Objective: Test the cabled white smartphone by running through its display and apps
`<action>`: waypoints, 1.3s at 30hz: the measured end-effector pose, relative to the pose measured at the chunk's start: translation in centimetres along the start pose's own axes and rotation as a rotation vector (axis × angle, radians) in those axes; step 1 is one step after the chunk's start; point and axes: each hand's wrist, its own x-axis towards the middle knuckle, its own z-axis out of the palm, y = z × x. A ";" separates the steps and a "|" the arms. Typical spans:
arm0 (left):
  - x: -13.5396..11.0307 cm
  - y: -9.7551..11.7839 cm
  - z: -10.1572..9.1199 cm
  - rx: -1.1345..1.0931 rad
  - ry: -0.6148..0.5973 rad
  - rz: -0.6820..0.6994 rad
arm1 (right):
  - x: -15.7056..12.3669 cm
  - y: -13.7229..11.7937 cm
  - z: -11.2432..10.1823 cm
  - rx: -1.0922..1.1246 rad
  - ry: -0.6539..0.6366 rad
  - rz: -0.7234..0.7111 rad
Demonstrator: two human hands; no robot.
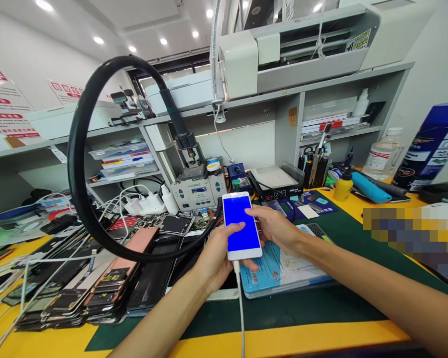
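Note:
A white smartphone with a plain blue lit screen is held upright above the green mat. My left hand grips its lower left side, thumb resting on the screen. My right hand holds its right edge, fingers curled behind and a fingertip on the glass. A white cable hangs from the phone's bottom toward me. Under the hands lies a light blue printed packet.
Stacks of phone screens and boards cover the left. A black hose loops up to a hot-air station. Behind stand a black heating plate, a tool cup, a yellow bottle and shelves.

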 end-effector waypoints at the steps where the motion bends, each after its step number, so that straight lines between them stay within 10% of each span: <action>1: 0.0 0.1 -0.1 -0.040 -0.023 -0.016 | 0.0 0.0 0.0 -0.001 0.002 -0.001; 39: -0.3 0.7 0.2 -0.161 -0.092 -0.038 | -0.2 -0.2 0.1 -0.268 0.041 -0.024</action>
